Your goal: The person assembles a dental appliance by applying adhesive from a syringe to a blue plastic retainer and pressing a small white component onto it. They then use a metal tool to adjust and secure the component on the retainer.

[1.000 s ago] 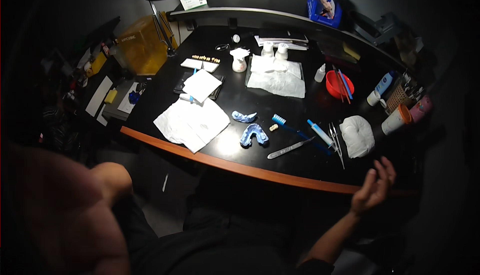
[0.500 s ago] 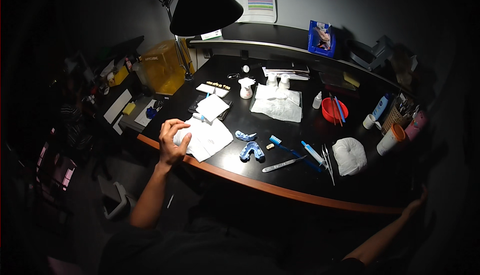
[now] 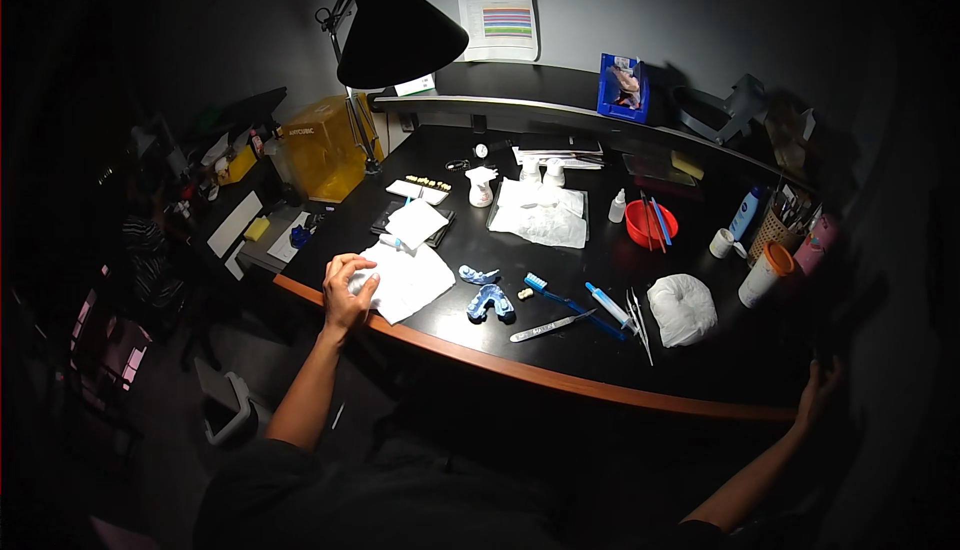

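Note:
My left hand (image 3: 350,290) is over the desk's front edge, at the left side of a white paper towel (image 3: 415,285). Its fingers are curved with the thumb apart, and nothing shows between them. In shadow at the desk's right end, my right hand (image 3: 818,393) is raised with fingers stretched, holding nothing I can see. Two blue dental impression pieces, one small (image 3: 479,276) and one horseshoe-shaped (image 3: 489,304), lie right of the towel. Beside them are a small cream piece (image 3: 525,294), a blue toothbrush (image 3: 548,291), a scalpel handle (image 3: 545,330), a blue syringe (image 3: 610,307) and metal tweezers (image 3: 641,327).
A black lamp (image 3: 400,45) overhangs the back left. A white spray bottle (image 3: 481,190), papers (image 3: 540,220) and a red bowl (image 3: 652,225) stand farther back. Toward the right are a white padded bundle (image 3: 682,310), a lidded cup (image 3: 767,275) and a brush holder (image 3: 776,235).
The view has shifted, so the desk items appear slightly farther left. My left hand's thumb and fingers have drawn nearer each other. My right hand has turned, its fingers now more visible.

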Motion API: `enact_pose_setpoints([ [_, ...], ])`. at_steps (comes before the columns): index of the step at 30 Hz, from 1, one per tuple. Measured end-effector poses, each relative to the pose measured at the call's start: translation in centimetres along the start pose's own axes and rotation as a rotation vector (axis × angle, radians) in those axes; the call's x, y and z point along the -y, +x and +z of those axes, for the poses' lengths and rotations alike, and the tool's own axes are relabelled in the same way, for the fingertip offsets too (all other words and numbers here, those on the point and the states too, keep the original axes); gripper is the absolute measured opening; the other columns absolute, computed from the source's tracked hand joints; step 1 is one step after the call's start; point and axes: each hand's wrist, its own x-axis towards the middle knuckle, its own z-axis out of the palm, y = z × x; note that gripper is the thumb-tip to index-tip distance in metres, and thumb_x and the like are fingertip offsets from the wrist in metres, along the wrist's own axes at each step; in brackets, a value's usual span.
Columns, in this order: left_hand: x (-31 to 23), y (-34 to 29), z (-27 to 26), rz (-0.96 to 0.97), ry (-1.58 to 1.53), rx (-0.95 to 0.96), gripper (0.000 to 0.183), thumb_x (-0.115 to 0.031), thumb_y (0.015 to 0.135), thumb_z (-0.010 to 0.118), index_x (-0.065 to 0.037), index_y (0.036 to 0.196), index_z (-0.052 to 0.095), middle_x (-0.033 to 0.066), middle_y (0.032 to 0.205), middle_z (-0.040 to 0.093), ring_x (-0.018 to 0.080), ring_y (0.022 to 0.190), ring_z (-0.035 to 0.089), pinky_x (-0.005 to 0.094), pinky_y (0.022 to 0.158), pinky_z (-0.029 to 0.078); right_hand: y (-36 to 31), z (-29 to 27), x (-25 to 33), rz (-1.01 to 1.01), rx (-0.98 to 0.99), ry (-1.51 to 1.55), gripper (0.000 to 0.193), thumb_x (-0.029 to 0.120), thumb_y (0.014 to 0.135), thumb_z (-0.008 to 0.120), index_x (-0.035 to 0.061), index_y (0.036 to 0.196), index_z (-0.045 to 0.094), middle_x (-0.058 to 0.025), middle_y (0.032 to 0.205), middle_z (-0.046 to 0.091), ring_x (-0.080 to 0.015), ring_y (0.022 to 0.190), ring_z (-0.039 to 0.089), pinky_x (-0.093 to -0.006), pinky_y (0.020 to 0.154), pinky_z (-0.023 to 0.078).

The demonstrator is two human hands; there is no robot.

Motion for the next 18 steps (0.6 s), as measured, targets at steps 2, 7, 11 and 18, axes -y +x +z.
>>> enact_pose_setpoints([
  [2, -0.2, 0.1, 0.0, 0.002, 0.007, 0.008, 0.021, -0.017, 0.084, 0.080, -0.007, 0.102, 0.080, 0.0111, 0.113, 0.069, 0.0309, 0.110, 0.063, 0.0416, 0.100, 0.049, 0.3, 0.0, -0.3, -0.023, 0.014, 0.003, 0.059, 0.037, 0.108, 0.057, 0.0096, 0.159, 0.047, -0.0186, 0.162, 0.045, -0.0386, 0.147, 0.046, -0.0510, 0.121, 0.039],
  [7, -0.1, 0.3, 0.8, 0.012, 0.009, 0.020, 0.021, -0.017, 0.083, 0.080, -0.007, 0.102, 0.080, 0.0111, 0.113, 0.069, 0.0308, 0.110, 0.062, 0.0418, 0.099, 0.049, 2.4, 0.3, -3.9, -0.196, -0.037, -0.224, 0.047, 0.036, 0.107, 0.057, 0.0170, 0.150, 0.058, -0.0210, 0.152, 0.050, -0.0380, 0.141, 0.050, -0.0497, 0.115, 0.043],
  [11, 0.1, 0.1, 0.5, -0.002, 0.011, 0.014, 0.021, -0.017, 0.084, 0.080, -0.007, 0.102, 0.080, 0.0114, 0.113, 0.069, 0.0306, 0.110, 0.062, 0.0419, 0.099, 0.049, 1.8, 0.9, -3.1, -0.127, -0.015, -0.209, 0.045, 0.037, 0.107, 0.057, 0.0157, 0.147, 0.058, -0.0213, 0.149, 0.051, -0.0385, 0.136, 0.053, -0.0496, 0.113, 0.045],
  [18, -0.1, 0.2, 0.4, 0.010, 0.028, 0.028, 0.021, -0.018, 0.084, 0.080, -0.007, 0.102, 0.080, 0.0121, 0.113, 0.069, 0.0310, 0.110, 0.062, 0.0420, 0.099, 0.049, 0.9, 0.5, -2.5, -0.251, -0.110, -0.127, 0.044, 0.026, 0.105, 0.066, 0.0151, 0.147, 0.058, -0.0200, 0.148, 0.051, -0.0374, 0.138, 0.054, -0.0488, 0.112, 0.049],
])
